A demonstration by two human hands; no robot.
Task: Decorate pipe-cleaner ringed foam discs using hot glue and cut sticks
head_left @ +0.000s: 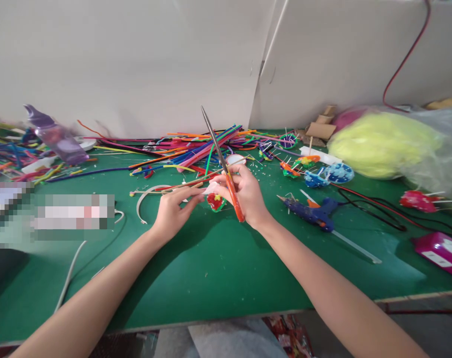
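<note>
In my right hand [250,196] is a pair of scissors [216,139] with orange handles, its long metal blades together and pointing up and away. The same hand's thumb and fingers also press on a small pale, thin piece [211,188]. From the other side, the thumb and forefinger of my left hand [175,211] pinch the edge of that piece. Right below the fingertips is a small red flower shape [215,200] with a yellow spot and a green edge; whether it is held or lies on the table is unclear.
Behind my hands lie many coloured pipe cleaners [207,149] and thin sticks. A blue glue gun [315,211] with its cable is at right, near blue patterned pieces [339,172] and yellow bagged material [382,144]. A purple bottle [59,139] stands back left on the green table [218,278].
</note>
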